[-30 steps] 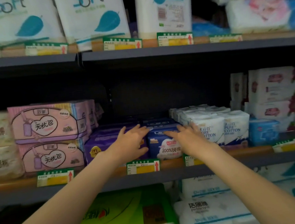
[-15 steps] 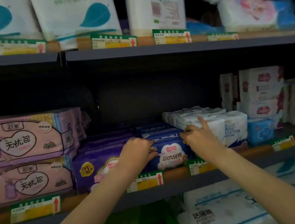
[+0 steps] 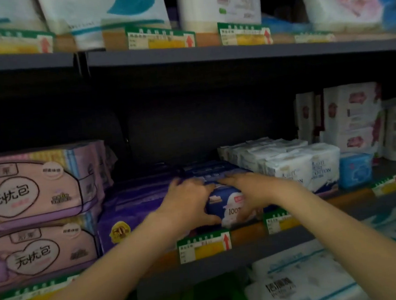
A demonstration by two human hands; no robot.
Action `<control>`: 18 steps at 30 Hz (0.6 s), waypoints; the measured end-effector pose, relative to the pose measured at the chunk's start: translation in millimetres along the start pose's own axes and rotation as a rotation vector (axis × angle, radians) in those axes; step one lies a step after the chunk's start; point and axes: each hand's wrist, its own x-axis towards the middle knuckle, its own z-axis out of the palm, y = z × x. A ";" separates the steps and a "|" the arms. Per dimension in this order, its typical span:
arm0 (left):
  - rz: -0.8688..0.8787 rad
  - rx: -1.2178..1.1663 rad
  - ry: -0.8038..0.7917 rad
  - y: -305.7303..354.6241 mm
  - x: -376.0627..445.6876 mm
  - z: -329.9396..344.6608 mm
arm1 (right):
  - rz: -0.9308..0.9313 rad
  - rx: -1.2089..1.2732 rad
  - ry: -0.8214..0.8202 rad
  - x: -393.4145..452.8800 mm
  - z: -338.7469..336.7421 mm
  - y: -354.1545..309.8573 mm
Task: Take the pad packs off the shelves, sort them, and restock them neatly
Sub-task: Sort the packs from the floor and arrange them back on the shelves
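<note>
A dark blue pad pack (image 3: pixel 225 203) with a white "100%" label sits at the front of the middle shelf (image 3: pixel 248 246), with more blue packs in a row behind it. My left hand (image 3: pixel 187 202) grips its left side, thumb under the front. My right hand (image 3: pixel 251 192) grips its right side, fingers over the top. Purple pad packs (image 3: pixel 130 210) lie just left of it. White cotton packs (image 3: pixel 299 165) stand to its right.
Two stacked pink packs (image 3: pixel 35 188) fill the shelf's left end. A small light blue pack (image 3: pixel 355 168) and white boxes (image 3: pixel 352 117) stand at the right. Tissue packs (image 3: pixel 108 11) line the upper shelf; tissue rolls (image 3: pixel 299 282) lie below. Price tags (image 3: pixel 204 246) run along the shelf edges.
Both hands went from reaching toward the blue pack to closing round its two sides. The view has moved closer to the shelf.
</note>
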 end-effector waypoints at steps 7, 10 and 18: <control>-0.238 -0.147 -0.431 -35.3 -12.7 -24.9 | -0.049 0.064 0.041 -7.2 -3.9 -0.5; -0.241 -0.172 -0.447 -39.0 -13.5 -25.1 | -0.047 0.073 -0.019 -3.3 -8.1 -5.5; -0.172 -0.190 -0.400 -37.8 -22.6 -27.5 | -0.093 0.040 0.057 -7.8 -3.1 -16.9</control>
